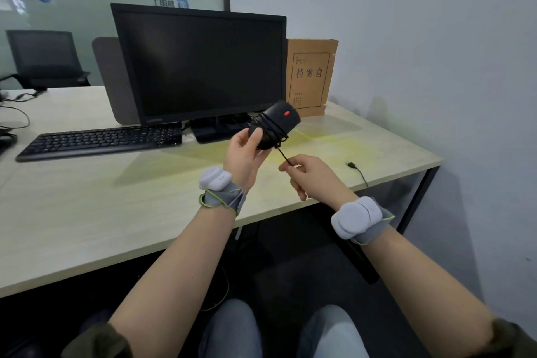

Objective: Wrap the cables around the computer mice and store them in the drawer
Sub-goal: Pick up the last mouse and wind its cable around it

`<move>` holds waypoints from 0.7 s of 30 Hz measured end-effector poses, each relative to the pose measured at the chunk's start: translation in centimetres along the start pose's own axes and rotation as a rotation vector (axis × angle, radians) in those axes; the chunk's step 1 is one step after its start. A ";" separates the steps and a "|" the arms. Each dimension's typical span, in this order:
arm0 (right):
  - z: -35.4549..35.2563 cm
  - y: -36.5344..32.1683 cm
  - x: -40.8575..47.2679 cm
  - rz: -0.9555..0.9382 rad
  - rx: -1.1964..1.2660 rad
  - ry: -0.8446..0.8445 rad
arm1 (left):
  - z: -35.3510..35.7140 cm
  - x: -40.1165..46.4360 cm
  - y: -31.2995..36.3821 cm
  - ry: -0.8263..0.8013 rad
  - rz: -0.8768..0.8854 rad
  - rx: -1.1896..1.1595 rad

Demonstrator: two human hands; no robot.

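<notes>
A black computer mouse (280, 117) with a red scroll wheel is held up above the desk by my left hand (243, 154), whose fingers curl round its rear end. Its black cable (283, 154) is wound several times round the mouse's middle. My right hand (308, 173) pinches the loose stretch of cable just below the mouse, with the cable pulled taut between the two. The cable's USB plug (351, 165) lies on the desk to the right. No drawer is in view.
A black monitor (200, 67) and a black keyboard (98, 141) stand on the light wooden desk (87, 212). A brown file box (312, 75) leans against the wall at the right. Loose cables (14, 113) lie at the far left. An office chair (43, 58) stands behind.
</notes>
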State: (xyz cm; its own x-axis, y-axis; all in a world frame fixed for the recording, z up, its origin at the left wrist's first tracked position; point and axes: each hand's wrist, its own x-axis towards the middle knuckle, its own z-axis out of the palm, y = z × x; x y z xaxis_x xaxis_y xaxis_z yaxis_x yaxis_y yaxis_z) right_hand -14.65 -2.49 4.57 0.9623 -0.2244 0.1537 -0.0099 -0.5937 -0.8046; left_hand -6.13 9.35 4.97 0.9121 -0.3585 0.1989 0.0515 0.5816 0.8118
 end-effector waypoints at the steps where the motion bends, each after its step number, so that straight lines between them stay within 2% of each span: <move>1: -0.1 -0.1 -0.2 0.006 -0.043 0.009 | -0.2 0.2 0.1 0.062 0.016 0.028; 4: -0.7 -0.6 -0.6 -0.012 -0.184 0.093 | -1.1 0.6 0.4 0.164 0.025 0.156; 7: -1.5 -1.5 -0.7 -0.099 -0.243 0.150 | -2.0 0.7 0.1 0.124 0.016 0.359; 11: -2.9 -2.2 -0.7 -0.177 -0.286 0.193 | -2.5 0.4 -0.5 -0.073 -0.089 0.471; 14: -4.2 -2.0 -0.5 -0.189 -0.221 0.265 | -2.5 -0.1 -0.5 -0.257 -0.177 0.522; 17: -5.0 -1.8 -0.4 -0.205 -0.124 0.247 | -2.2 -0.8 0.0 -0.426 -0.251 0.471; 21: -5.6 -1.5 -0.5 -0.227 -0.008 0.221 | -1.6 -1.1 0.4 -0.542 -0.317 0.467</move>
State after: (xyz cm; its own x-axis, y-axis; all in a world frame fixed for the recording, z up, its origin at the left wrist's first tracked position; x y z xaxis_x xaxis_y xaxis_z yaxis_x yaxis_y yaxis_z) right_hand -16.62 -5.84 8.90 0.8578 -0.2472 0.4507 0.1956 -0.6538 -0.7309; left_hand -6.41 11.14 4.16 0.5506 -0.8324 0.0620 -0.0098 0.0679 0.9976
